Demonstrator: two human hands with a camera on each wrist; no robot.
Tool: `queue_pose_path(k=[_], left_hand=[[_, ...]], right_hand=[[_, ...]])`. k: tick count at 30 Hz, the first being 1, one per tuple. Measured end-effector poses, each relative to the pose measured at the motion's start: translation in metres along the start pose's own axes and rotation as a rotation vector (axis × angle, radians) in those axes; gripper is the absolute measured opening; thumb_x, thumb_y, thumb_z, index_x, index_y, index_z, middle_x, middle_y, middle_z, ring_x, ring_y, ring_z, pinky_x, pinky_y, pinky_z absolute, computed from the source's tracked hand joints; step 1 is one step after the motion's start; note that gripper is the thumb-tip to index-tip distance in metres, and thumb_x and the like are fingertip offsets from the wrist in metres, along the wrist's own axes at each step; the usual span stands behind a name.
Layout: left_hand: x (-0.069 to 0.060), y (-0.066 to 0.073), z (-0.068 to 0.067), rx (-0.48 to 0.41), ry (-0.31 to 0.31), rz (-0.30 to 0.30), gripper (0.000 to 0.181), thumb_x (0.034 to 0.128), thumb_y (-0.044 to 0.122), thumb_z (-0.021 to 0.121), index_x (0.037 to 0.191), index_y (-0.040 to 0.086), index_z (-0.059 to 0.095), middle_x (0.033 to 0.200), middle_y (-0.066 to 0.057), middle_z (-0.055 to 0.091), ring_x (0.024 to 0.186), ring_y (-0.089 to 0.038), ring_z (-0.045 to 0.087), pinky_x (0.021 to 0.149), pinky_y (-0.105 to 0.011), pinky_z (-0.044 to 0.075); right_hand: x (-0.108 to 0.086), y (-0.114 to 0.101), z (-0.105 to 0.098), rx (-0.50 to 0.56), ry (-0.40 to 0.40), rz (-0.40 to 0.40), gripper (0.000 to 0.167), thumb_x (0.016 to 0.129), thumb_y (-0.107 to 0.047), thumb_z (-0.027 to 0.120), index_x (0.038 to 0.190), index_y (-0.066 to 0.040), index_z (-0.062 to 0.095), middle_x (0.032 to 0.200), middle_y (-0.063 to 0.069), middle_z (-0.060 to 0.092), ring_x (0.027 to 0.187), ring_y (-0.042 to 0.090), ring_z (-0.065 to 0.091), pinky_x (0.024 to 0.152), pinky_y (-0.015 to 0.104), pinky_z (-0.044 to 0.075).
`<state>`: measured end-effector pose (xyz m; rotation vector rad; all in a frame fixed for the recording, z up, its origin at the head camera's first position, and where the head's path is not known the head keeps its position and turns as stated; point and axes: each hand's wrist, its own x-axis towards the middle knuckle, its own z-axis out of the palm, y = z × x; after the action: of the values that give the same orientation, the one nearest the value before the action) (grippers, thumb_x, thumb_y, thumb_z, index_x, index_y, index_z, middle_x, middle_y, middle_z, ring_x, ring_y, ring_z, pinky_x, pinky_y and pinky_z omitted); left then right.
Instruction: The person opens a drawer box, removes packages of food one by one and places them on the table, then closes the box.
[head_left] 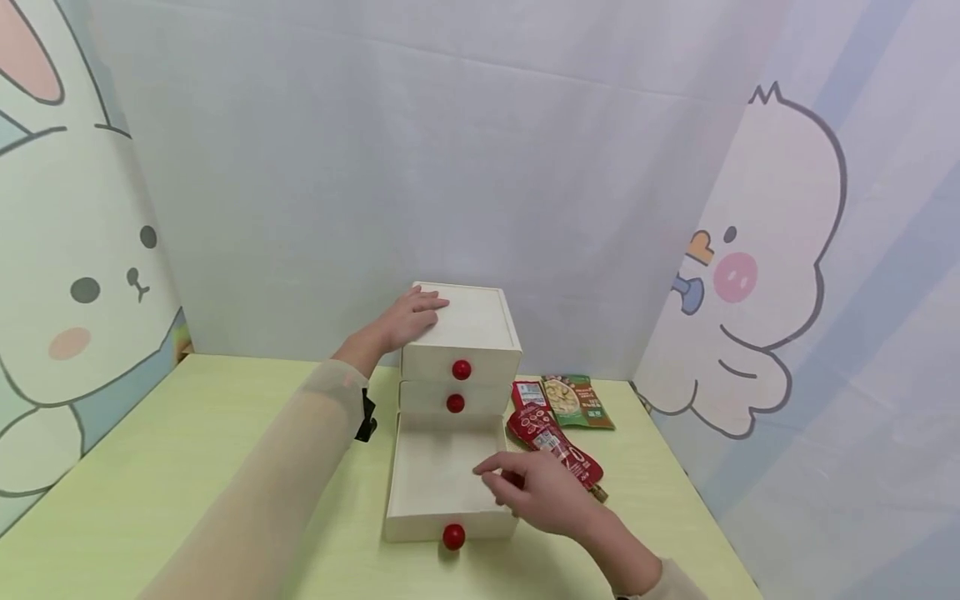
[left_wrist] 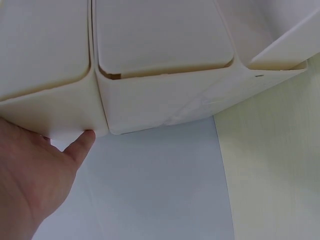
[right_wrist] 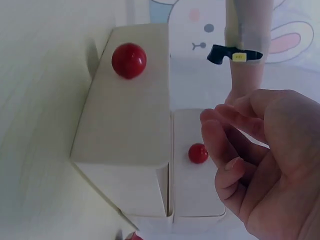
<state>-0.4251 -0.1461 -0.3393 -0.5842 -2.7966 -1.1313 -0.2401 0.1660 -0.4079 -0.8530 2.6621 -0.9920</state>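
A white three-drawer cabinet [head_left: 465, 321] with red knobs stands on the table. Its bottom drawer [head_left: 442, 467] is pulled out, and the drawer's bare floor shows; the upper two drawers are closed. My left hand [head_left: 408, 320] rests on the left part of the cabinet's top, and in the left wrist view its thumb [left_wrist: 82, 145] lies against the cabinet's side. Over the right side of the pulled-out drawer hovers my right hand [head_left: 543, 492], fingers loosely bent and holding nothing. The right wrist view shows the bottom drawer's red knob [right_wrist: 129, 60] apart from that hand.
Right of the cabinet lie a dark red packet [head_left: 551, 437], a green and brown food packet [head_left: 577, 402] and a red packet with a white label [head_left: 530, 394]. Curtains [head_left: 465, 167] with cartoon animals hang behind and at both sides of the yellow-green table [head_left: 225, 433].
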Motion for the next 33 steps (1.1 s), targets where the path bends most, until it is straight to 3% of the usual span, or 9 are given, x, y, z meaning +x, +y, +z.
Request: queue_pose_path(k=[5,8,11,19,27,33], left_hand=[[-0.002,0.0,-0.001,-0.008,0.003,-0.003,0.061,0.1077,0.028,0.037,0.165,0.012,0.051,0.182,-0.013,0.031,0.174,-0.038,0.001,0.139,-0.063,0.004],[-0.002,0.0,-0.001,-0.011,0.005,-0.005,0.061,0.1079,0.027,0.037,0.165,0.013,0.051,0.182,-0.012,0.031,0.174,-0.037,0.001,0.139,-0.063,0.004],[-0.002,0.001,-0.001,-0.011,0.009,-0.002,0.061,0.1079,0.027,0.038,0.165,0.012,0.052,0.181,-0.013,0.031,0.174,-0.037,0.002,0.139,-0.063,0.004],[-0.001,0.001,0.0,-0.001,0.013,-0.007,0.061,0.1076,0.028,0.037,0.165,0.012,0.051,0.181,-0.013,0.031,0.174,-0.039,0.003,0.139,-0.063,0.004],[-0.002,0.002,0.001,-0.02,0.01,-0.007,0.061,0.1074,0.028,0.038,0.165,0.012,0.052,0.181,-0.013,0.031,0.174,-0.038,0.002,0.139,-0.064,0.005],[-0.003,0.002,0.0,-0.021,0.005,-0.011,0.061,0.1074,0.028,0.038,0.165,0.013,0.051,0.182,-0.012,0.031,0.174,-0.037,0.001,0.139,-0.064,0.004]], right_hand=[[-0.004,-0.011,0.013,0.095,-0.172,-0.028,0.023,0.11,-0.032,0.067,0.127,-0.024,0.081,0.081,0.0,0.076,0.058,0.005,0.066,0.057,0.022,0.053],[-0.008,-0.013,0.02,0.095,-0.258,-0.041,0.024,0.109,-0.031,0.068,0.13,-0.027,0.081,0.081,-0.008,0.075,0.054,0.003,0.063,0.055,0.02,0.053],[-0.011,-0.014,0.028,0.047,-0.296,-0.044,0.026,0.109,-0.031,0.07,0.133,-0.03,0.08,0.086,-0.019,0.073,0.053,0.0,0.06,0.056,0.02,0.056],[-0.011,-0.006,0.046,-0.121,-0.256,-0.024,0.031,0.107,-0.032,0.074,0.137,-0.036,0.078,0.098,-0.022,0.076,0.064,-0.005,0.057,0.057,0.017,0.051],[-0.006,0.002,0.058,-0.015,-0.242,0.011,0.03,0.103,-0.024,0.078,0.132,-0.035,0.079,0.107,-0.02,0.076,0.072,-0.005,0.061,0.059,0.018,0.056],[-0.002,0.004,0.064,-0.086,-0.223,-0.044,0.03,0.103,-0.024,0.08,0.131,-0.033,0.08,0.108,-0.021,0.075,0.077,-0.007,0.058,0.063,0.015,0.053]])
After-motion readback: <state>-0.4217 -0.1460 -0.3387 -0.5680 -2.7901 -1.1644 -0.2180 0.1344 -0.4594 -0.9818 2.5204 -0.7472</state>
